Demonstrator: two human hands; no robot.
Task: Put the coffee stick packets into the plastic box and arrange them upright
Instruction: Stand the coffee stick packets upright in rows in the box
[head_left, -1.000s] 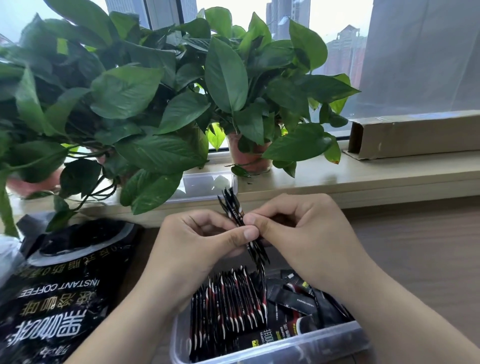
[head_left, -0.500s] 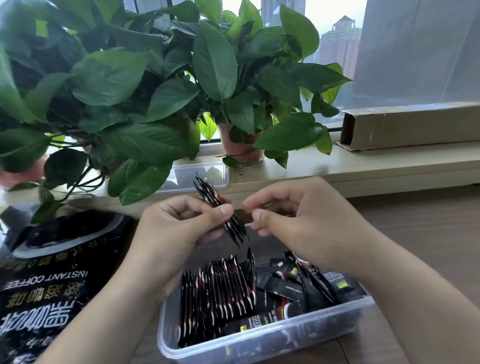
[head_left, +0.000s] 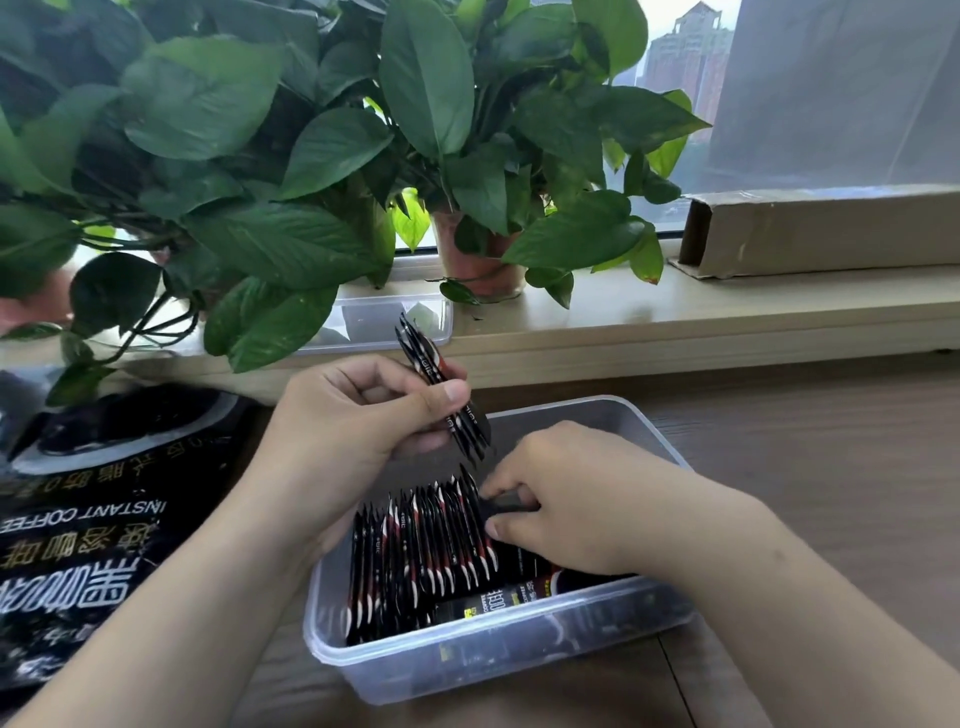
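A row of packets (head_left: 421, 545), black with red and white, stands upright in the left half of the clear box (head_left: 467, 662). A few flat packets (head_left: 511, 597) lie on the box floor just right of the row. The right hand (head_left: 576, 501) reaches down into the box, and its thumb and finger pinch one dark packet (head_left: 506, 503) right at the end of the row. The left hand (head_left: 353, 421) is above the box and grips a small bunch (head_left: 447, 400) of packets between thumb and fingers. The bunch tilts, with its top end away from the person. The two hands are apart, the left one higher. The box sits on the brown desk (head_left: 805, 441), close to its near edge. A big black coffee bag (head_left: 93, 519) lies on the left side of the desk, beside the box. Past the far edge of the desk is a pale sill (head_left: 701, 317). On it stand leafy green plants (head_left: 322, 156), a clear tub (head_left: 395, 325) half under the leaves, and a long cardboard box (head_left: 831, 234) lying on its side at the right.
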